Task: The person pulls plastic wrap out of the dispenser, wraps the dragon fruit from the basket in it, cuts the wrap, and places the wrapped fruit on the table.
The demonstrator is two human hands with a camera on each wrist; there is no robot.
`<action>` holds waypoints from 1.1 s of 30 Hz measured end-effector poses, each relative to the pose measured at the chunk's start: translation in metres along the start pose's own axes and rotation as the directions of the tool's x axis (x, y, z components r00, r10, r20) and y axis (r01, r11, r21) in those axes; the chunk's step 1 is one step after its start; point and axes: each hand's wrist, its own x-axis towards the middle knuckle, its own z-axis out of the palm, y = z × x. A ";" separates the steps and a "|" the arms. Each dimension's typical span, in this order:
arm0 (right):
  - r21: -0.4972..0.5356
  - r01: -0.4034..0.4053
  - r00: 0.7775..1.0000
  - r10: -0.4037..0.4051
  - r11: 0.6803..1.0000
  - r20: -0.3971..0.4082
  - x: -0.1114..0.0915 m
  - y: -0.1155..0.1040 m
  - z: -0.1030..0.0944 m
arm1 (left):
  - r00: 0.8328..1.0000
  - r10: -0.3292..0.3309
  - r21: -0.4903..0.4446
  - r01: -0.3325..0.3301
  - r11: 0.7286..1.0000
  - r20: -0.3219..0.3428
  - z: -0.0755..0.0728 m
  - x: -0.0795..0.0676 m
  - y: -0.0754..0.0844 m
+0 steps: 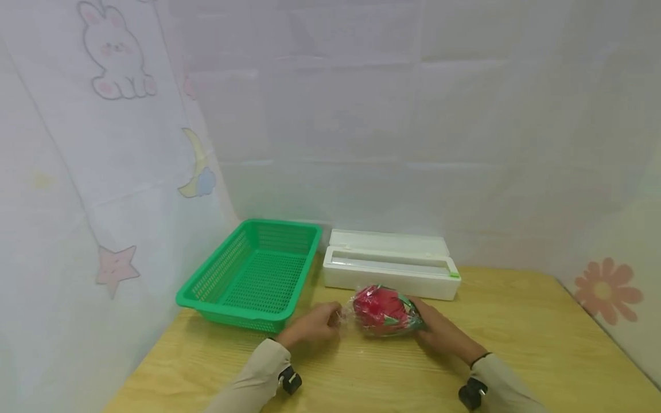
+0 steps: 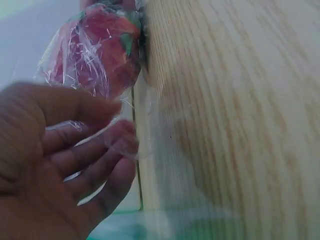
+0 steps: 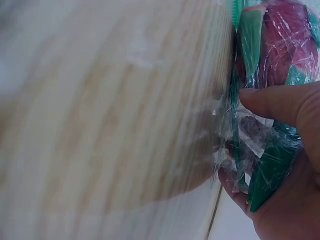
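Note:
A red dragon fruit (image 1: 381, 310) with green scales lies in crinkled, clear cling film on the table, in front of the white box. My right hand (image 1: 439, 328) grips its green-tipped right end. In the right wrist view the thumb (image 3: 270, 102) lies across the film and the other fingers are mostly hidden behind the fruit. At the fruit's left side, my left hand (image 1: 316, 324) pinches a loose end of the cling film (image 2: 127, 142) between thumb and curled fingers, apart from the fruit itself.
A green plastic basket (image 1: 296, 314) with slotted sides stands at the left. Behind the fruit is a long white cling film dispenser box (image 1: 382, 281), lid raised, with a small green piece at its right end. White printed cloth (image 1: 361, 143) hangs behind the wooden table (image 1: 516, 332).

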 end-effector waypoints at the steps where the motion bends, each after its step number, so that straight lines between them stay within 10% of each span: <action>1: -0.005 0.017 1.000 -0.017 1.000 -0.006 -0.001 0.000 0.000 | 0.999 -0.013 0.017 0.014 1.000 -0.043 0.002 0.001 0.001; 7: -0.023 0.103 0.994 -0.103 0.994 -0.032 0.000 0.004 -0.005 | 0.947 -0.145 -0.098 0.121 0.988 -0.287 0.009 0.018 0.000; 13: -0.006 0.114 0.994 -0.114 0.994 -0.002 0.002 0.006 -0.006 | 0.848 -0.267 -0.306 0.132 0.943 -0.457 0.025 0.038 -0.006; 18: -0.002 0.077 0.996 -0.077 0.997 0.054 -0.002 0.005 -0.004 | 0.788 -0.361 -0.454 0.118 0.883 -0.499 0.045 0.044 -0.004; 21: -0.002 0.055 0.996 -0.054 0.999 0.071 -0.003 0.004 -0.002 | 0.762 -0.449 -0.611 0.090 0.787 -0.467 0.054 0.042 -0.004; 25: -0.035 0.029 0.998 -0.027 0.999 0.060 -0.004 0.003 -0.004 | 0.761 -0.545 -0.839 0.003 0.544 -0.351 0.053 0.042 0.005; 27: -0.046 0.028 0.999 -0.026 0.999 0.046 -0.003 0.002 -0.005 | 0.770 -0.556 -0.865 0.010 0.502 -0.313 0.048 0.041 0.013; 29: -0.062 0.037 0.999 -0.035 0.997 0.036 -0.003 0.001 -0.006 | 0.783 -0.541 -0.825 0.064 0.561 -0.306 0.043 0.041 0.021; 33: -0.062 0.053 0.998 -0.051 0.997 0.034 -0.003 0.001 -0.003 | 0.783 -0.480 -0.629 0.149 0.763 -0.396 0.039 0.040 0.030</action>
